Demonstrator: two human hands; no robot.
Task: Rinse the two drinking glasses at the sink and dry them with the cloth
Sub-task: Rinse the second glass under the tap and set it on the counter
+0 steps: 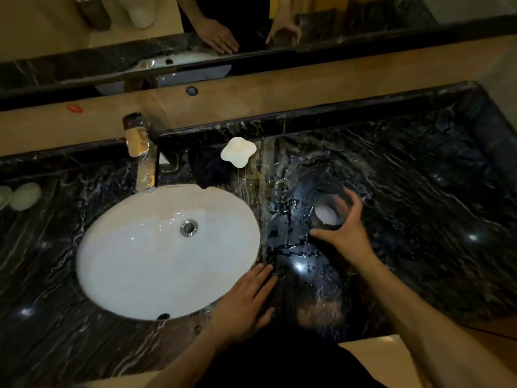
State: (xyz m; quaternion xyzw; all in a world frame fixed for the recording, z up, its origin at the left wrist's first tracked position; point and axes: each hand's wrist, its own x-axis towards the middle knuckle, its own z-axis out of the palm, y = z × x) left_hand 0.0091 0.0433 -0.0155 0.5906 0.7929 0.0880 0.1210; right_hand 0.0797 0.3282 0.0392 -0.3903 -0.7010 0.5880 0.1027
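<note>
Right grip (340,222) wrapped round glass (327,212); left grip (246,298) flat, holding nothing, on wet bench (419,191). Second glass (281,189) just beyond right grip, we think — easy to clip.

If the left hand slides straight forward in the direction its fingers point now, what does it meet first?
The left hand lies flat by the sink rim, fingers pointing up and slightly right along wet countertop. The first object in that line is probably the second glass, though depth is unclear.
</note>
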